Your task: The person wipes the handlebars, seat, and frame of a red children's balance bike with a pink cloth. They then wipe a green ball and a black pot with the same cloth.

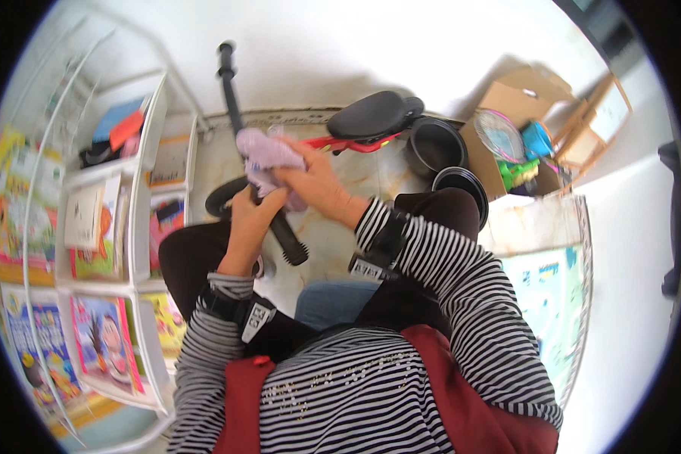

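Note:
A small bike with a red frame, a black saddle [369, 116] and a black handlebar [231, 93] stands before me, close to the wall. Over the middle of the handlebar lies a pale purple cloth [269, 159]. My right hand [315, 181] holds the cloth from the right, its fingers partly under the folds. My left hand [252, 218] grips the handlebar and the cloth's lower edge, just above the near black grip [289, 241]. The front wheel [224, 196] shows partly to the left of my left hand.
White shelves [139, 227] with picture books stand at the left. Right of the saddle are two black buckets [438, 147], one partly behind my knee. Beyond them, a cardboard box [482, 153] holds a racket, a blue toy bucket [537, 139] and other toys. A white wall rises behind the bike.

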### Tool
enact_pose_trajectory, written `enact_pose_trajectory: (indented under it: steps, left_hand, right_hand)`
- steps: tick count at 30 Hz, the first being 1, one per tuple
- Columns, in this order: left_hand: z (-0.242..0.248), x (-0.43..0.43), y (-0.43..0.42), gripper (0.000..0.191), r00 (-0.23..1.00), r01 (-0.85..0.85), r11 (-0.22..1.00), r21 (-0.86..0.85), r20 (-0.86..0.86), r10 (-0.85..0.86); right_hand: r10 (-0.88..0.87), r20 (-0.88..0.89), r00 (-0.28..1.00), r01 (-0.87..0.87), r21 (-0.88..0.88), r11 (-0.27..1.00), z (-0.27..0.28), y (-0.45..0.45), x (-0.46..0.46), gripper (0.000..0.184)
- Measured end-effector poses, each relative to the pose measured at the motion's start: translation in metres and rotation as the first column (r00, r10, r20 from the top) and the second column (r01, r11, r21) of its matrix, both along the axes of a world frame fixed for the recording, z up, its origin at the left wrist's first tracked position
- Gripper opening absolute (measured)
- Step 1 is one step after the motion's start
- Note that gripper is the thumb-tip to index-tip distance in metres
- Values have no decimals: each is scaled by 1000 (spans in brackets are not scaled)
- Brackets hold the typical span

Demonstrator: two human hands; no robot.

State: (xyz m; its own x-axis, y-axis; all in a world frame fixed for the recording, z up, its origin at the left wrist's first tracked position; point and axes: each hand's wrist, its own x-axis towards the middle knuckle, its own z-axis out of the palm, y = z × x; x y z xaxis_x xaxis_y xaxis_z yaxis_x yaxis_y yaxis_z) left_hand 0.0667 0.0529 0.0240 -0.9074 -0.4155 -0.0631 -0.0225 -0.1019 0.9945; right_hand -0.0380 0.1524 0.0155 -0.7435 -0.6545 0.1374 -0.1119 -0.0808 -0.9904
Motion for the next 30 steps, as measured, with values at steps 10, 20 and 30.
enact_pose_trajectory:
  steps: [10, 20, 30]
  left_hand:
    - [3, -3, -5, 25, 990, -61, 998, -21, 127, 63]
    - [10, -42, -54, 29, 972, 32, 915, 403, 202, -123]
    - [-6, -54, -54, 17, 992, 26, 923, 383, 106, -72]
  right_hand:
    - [-30, 469, 883, 172, -263, 949, -21, 27, 73, 44]
    - [-63, 228, 972, 116, -228, 967, -39, 15, 51, 47]
    - [-408, -355, 842, 423, -36, 905, -93, -10, -63, 52]
